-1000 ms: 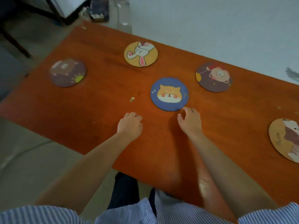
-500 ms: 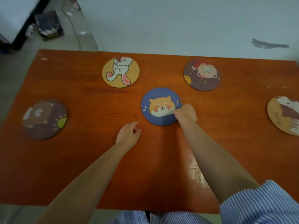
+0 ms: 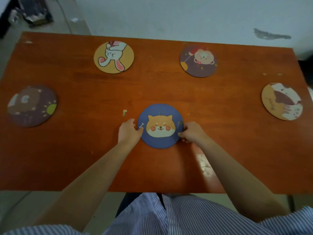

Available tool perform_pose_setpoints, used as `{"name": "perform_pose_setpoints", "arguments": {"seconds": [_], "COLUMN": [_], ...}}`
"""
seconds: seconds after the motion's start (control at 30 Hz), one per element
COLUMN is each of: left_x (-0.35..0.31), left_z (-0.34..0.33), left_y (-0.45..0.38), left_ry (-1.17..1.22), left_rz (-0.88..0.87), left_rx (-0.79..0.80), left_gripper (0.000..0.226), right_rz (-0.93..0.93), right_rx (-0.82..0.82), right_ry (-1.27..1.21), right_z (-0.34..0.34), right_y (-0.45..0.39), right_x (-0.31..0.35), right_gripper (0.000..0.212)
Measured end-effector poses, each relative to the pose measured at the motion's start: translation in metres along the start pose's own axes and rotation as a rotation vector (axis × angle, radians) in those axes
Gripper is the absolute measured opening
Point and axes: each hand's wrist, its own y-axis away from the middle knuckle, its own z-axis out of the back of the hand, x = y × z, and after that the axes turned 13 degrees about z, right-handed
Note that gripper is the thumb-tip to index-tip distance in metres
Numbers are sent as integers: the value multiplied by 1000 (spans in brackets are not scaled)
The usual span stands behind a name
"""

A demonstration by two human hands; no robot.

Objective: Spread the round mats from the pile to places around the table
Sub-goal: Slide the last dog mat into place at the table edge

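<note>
A blue round mat with an orange dog face [image 3: 160, 116] lies near the front middle of the orange-brown table [image 3: 152, 92]. My left hand [image 3: 129, 131] grips its left rim and my right hand [image 3: 191, 132] grips its right rim. Other round mats lie spread out: a yellow rabbit mat [image 3: 113, 57] at the back left, a purple mat with a bear and balloon [image 3: 198, 61] at the back right, a dark purple mat [image 3: 31, 106] at the far left, and a tan mat with a cat [image 3: 282, 101] at the far right.
A small pale crumb [image 3: 124, 112] lies just left of the blue mat. A grey wall rises behind the table. Dark clutter [image 3: 33, 11] sits on the floor at the back left. My striped shirt fills the bottom of the view.
The blue mat has slid toward the front edge. My left hand has come over to its left rim, so both hands now hold it. The view has swung to face the table squarely.
</note>
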Motion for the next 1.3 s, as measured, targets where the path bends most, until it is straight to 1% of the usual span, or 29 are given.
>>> {"name": "perform_pose_setpoints", "arguments": {"seconds": [0.07,0.13,0.2,0.33,0.43,0.47,0.5,0.53,0.57,0.6,0.63,0.7,0.83,0.97,1.03,1.17,1.2,1.3], "left_x": [9,19,30,52,66,70,72,73,74,74,75,75,76,77,79,85,87,105], "left_z": [-7,-13,-18,-24,-26,-26,-26,-26,-27,-27,-28,-29,-28,-28,-29,-25,-23,-22], "left_y": [12,23,33,51,60,62,63,65,66,68,69,71,71,73,72,71,72,66], "left_ry": [13,8,7,2,-77,-84,-81,-83,-92,-106,-118,-126,-124,-94,-101,-157,-188,-338], "left_rz": [30,32,32,9,-67,-88,-107,-120,-133,-144,-155,-167,-188,-206,-217,-267,-280,-284], "left_rx": [14,14,12,9,5,5,4,6,3,1,-2,2,9,11,3,18,2,-192], "left_gripper": [51,42,32,25,26,26,27,29,32,33,35,38,45,44,44,44,44,50], "right_rz": [55,99,84,8,-83,-86,-86,-81,-75,-67,-47,-1,-12,9,30,23,7,29], "right_rx": [-1,-5,-24,-80,-156,-174,-206,-241,-282,-310,-324,-315,-299,-309,-306,-288,-286,-316], "right_ry": [120,242,312,327,259,250,218,186,148,124,125,160,205,265,311,295,295,252], "right_z": [-8,-17,-27,-52,-69,-74,-79,-81,-84,-86,-88,-91,-93,-97,-99,-98,-99,-102], "right_y": [15,30,43,63,75,79,81,83,86,87,89,89,87,89,88,89,94,102], "right_x": [-7,-11,-14,-20,-19,-18,-18,-17,-19,-19,-20,-23,-26,-24,-25,-36,-37,-43], "right_gripper": [35,45,48,45,43,38,29,14,10,23,28,31,46,54,55,62,62,60]}}
